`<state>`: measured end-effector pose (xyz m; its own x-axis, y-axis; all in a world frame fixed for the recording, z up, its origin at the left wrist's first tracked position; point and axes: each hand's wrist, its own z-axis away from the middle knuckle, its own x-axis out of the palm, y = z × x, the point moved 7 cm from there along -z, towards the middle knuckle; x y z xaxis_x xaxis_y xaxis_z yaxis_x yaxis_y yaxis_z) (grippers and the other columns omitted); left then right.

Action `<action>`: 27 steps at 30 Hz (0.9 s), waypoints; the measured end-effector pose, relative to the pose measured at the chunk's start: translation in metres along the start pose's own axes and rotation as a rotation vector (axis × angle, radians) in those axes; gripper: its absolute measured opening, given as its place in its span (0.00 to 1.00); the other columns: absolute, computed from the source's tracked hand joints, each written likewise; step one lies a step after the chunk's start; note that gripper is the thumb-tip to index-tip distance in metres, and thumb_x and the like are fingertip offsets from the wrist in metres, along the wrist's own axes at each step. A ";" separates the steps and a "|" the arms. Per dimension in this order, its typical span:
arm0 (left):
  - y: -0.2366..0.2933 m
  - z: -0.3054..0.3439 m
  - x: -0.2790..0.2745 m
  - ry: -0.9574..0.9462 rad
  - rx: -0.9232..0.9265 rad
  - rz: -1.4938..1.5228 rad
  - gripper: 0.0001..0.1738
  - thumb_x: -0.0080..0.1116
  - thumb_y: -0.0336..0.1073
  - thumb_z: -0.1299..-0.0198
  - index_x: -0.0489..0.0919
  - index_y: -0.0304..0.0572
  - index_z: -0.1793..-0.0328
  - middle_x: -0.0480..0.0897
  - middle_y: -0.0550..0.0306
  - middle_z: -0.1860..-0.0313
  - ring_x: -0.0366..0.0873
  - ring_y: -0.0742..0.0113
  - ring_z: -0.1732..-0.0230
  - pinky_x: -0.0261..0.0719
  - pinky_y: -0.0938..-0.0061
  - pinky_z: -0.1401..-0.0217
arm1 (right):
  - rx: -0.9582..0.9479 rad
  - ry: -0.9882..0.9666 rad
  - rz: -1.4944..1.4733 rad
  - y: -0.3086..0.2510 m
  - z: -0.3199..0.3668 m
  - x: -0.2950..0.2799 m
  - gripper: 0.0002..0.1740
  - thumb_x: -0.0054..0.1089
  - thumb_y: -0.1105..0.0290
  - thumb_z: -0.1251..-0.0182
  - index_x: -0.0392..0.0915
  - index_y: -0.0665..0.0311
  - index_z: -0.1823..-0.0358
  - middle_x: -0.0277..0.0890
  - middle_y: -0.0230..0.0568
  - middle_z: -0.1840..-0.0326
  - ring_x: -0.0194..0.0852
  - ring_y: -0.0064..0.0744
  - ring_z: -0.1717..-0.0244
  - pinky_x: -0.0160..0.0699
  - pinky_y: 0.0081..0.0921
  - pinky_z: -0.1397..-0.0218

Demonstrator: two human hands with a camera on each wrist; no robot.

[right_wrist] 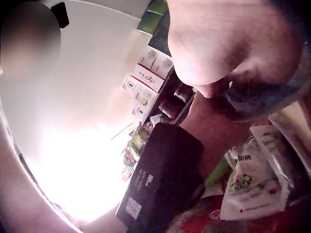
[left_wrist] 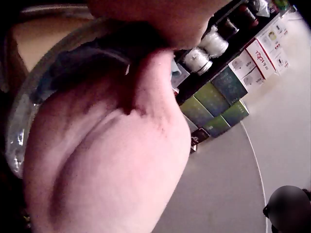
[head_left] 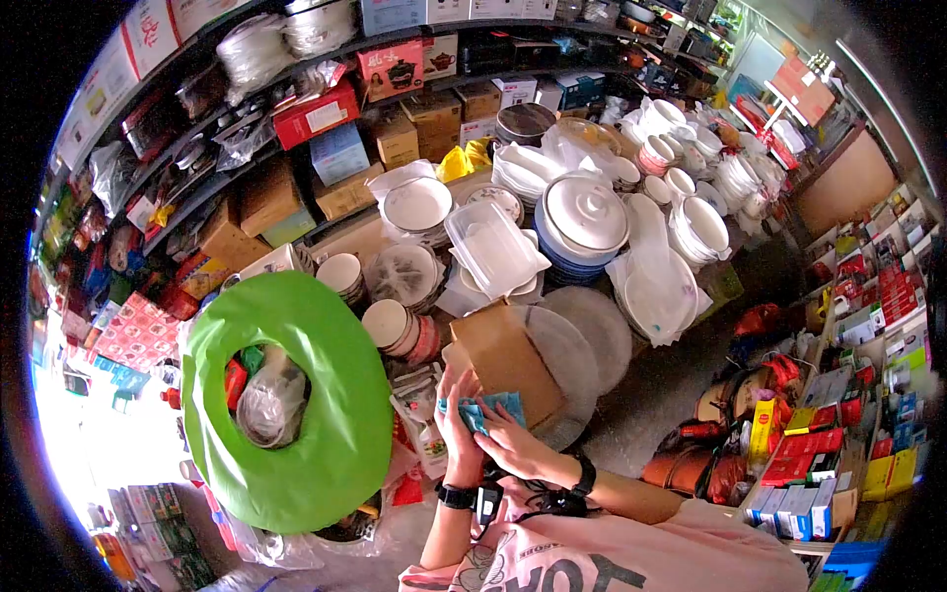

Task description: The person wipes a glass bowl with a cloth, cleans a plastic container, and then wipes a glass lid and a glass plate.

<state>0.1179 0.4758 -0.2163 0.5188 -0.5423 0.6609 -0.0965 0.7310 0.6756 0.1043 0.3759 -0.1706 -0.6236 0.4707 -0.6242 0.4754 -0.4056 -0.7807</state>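
In the head view a crumpled blue cloth or wrapper [head_left: 503, 406] lies between the two hands at lower centre. My left hand [head_left: 457, 419] stands upright with long, straight fingers against its left side. From the right, my right hand [head_left: 515, 446] reaches over with extended fingers touching it. The palms face each other, partly hidden. In the left wrist view, the left hand [left_wrist: 121, 141] fills the middle, beside dark blue material [left_wrist: 82, 65]. In the right wrist view, the right hand [right_wrist: 233, 43] is at the top; its fingertips are hidden.
A brown cardboard piece [head_left: 508, 363] and large glass plates [head_left: 562, 340] lie just beyond the hands. A green ring-shaped cover [head_left: 227, 434] is at left, stacked bowls [head_left: 390, 326] and a lidded white pot [head_left: 586, 212] farther back. Boxed goods [head_left: 809, 444] line the right.
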 end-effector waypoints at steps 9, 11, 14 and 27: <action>0.004 -0.002 0.004 0.019 -0.049 -0.031 0.28 0.53 0.34 0.24 0.65 0.45 0.20 0.80 0.45 0.35 0.81 0.61 0.46 0.82 0.67 0.44 | 0.000 0.018 0.220 -0.005 0.018 0.000 0.29 0.46 0.63 0.20 0.62 0.71 0.24 0.58 0.56 0.19 0.41 0.54 0.14 0.40 0.54 0.15; 0.004 -0.007 0.001 -0.016 -0.053 -0.098 0.28 0.52 0.33 0.23 0.64 0.45 0.20 0.81 0.46 0.37 0.82 0.62 0.49 0.83 0.66 0.47 | -0.042 0.050 0.267 -0.007 0.021 0.000 0.29 0.47 0.63 0.20 0.62 0.70 0.24 0.57 0.55 0.18 0.41 0.54 0.14 0.40 0.53 0.15; 0.001 -0.012 -0.003 -0.072 -0.050 -0.105 0.26 0.52 0.32 0.23 0.65 0.46 0.21 0.81 0.49 0.41 0.80 0.65 0.54 0.82 0.68 0.52 | -0.050 0.050 0.292 -0.008 0.027 -0.002 0.30 0.49 0.64 0.21 0.63 0.69 0.23 0.56 0.54 0.18 0.41 0.53 0.14 0.40 0.53 0.15; -0.007 -0.014 -0.006 -0.094 -0.085 -0.164 0.26 0.52 0.38 0.21 0.65 0.51 0.20 0.80 0.56 0.39 0.81 0.71 0.53 0.82 0.74 0.51 | 0.016 0.066 0.490 -0.010 0.085 -0.051 0.29 0.60 0.61 0.29 0.72 0.69 0.31 0.62 0.46 0.19 0.53 0.47 0.17 0.47 0.49 0.17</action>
<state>0.1274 0.4801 -0.2297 0.4400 -0.6904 0.5742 0.0568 0.6595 0.7495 0.0785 0.2890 -0.1286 -0.2880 0.2697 -0.9189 0.6930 -0.6035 -0.3944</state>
